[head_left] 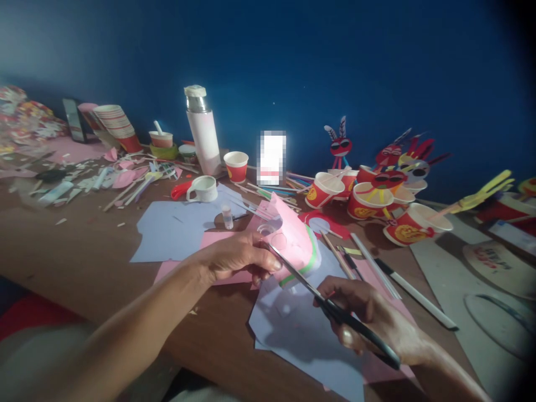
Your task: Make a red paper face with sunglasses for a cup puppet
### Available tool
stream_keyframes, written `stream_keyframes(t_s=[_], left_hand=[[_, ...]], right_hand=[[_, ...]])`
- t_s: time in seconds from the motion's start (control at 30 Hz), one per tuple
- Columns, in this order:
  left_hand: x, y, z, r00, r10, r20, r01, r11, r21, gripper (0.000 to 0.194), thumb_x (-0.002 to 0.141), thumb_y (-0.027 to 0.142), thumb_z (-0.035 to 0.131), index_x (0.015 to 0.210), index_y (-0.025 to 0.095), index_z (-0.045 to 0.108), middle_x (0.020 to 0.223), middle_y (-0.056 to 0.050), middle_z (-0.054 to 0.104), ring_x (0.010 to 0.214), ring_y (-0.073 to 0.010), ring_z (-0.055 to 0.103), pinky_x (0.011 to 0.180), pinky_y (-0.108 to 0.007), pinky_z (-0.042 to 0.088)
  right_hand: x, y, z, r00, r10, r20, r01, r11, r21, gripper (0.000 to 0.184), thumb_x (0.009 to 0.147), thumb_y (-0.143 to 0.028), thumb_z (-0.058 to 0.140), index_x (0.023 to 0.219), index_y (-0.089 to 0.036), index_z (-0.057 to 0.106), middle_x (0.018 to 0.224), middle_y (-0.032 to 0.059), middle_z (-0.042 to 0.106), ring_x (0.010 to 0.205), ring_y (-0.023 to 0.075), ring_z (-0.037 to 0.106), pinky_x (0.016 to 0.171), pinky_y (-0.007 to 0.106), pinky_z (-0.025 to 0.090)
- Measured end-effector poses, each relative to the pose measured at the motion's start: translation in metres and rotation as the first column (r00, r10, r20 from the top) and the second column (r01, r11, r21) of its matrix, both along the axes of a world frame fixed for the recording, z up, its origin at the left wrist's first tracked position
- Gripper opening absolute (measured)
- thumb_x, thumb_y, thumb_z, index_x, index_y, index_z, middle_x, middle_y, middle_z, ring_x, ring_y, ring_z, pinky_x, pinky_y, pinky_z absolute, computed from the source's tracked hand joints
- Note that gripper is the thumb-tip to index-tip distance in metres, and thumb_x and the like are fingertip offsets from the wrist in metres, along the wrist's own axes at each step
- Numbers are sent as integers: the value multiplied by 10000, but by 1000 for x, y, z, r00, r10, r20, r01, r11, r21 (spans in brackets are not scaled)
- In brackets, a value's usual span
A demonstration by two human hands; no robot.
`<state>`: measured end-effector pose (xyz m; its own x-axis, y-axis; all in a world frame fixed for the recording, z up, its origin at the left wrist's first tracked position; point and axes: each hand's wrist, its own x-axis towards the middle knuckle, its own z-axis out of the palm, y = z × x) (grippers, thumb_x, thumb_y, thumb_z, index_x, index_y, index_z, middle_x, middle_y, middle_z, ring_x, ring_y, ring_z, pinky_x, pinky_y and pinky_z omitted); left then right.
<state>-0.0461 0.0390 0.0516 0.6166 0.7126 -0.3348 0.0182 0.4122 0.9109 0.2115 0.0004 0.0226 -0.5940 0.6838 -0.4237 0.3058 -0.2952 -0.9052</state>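
My left hand (245, 257) pinches the near edge of a pink paper piece (288, 226), on which faint drawn circles show. A green band runs along its right side. In my right hand (368, 318) is a pair of scissors (335, 310) with black handles, its blades reaching up and left to the pink paper beside my left fingertips. Whether the blades are parted is hard to see. Beneath both hands lie sheets of pale blue paper (293, 329) and pink paper. A small clear glue bottle (226, 216) stands just beyond my left hand.
A white thermos (204, 137), a white mug (203, 188) and a red paper cup (236, 166) stand at the back. Decorated paper cups (371, 200) crowd the right. Paper scraps (125, 177) and stacked cups (119, 128) are on the left. A black-and-white cutter-like tool (419, 296) lies right.
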Motion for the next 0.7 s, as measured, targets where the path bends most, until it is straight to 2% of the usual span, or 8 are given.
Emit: stream_keyframes(t_s=[0.33, 0.53, 0.7], left_hand=[[0, 1, -2, 1000, -17, 9, 17, 1000, 11, 120, 672, 199, 656, 585, 136, 602, 517, 16, 561, 482, -87, 490, 470, -224, 394], [-1, 0, -3, 1000, -16, 9, 16, 1000, 14, 144, 678, 208, 658, 571, 139, 591, 510, 23, 538, 482, -85, 482, 478, -229, 405], [-1, 1, -4, 1000, -21, 6, 21, 1000, 2, 148, 672, 211, 662, 561, 141, 594, 510, 20, 541, 484, -91, 489, 483, -234, 411]], right_hand=[[-1, -1, 2, 998, -9, 65, 7, 1000, 27, 260, 609, -158, 679, 847, -157, 574, 527, -68, 476, 441, 48, 367, 406, 164, 284], [-1, 1, 1, 998, 3, 58, -5, 999, 44, 338, 611, -303, 747, 857, -159, 566, 537, -58, 491, 440, 62, 405, 397, 170, 333], [0, 0, 0, 1000, 5, 29, -6, 999, 36, 325, 635, -302, 752, 851, -162, 553, 533, -66, 484, 428, 54, 397, 389, 165, 321]])
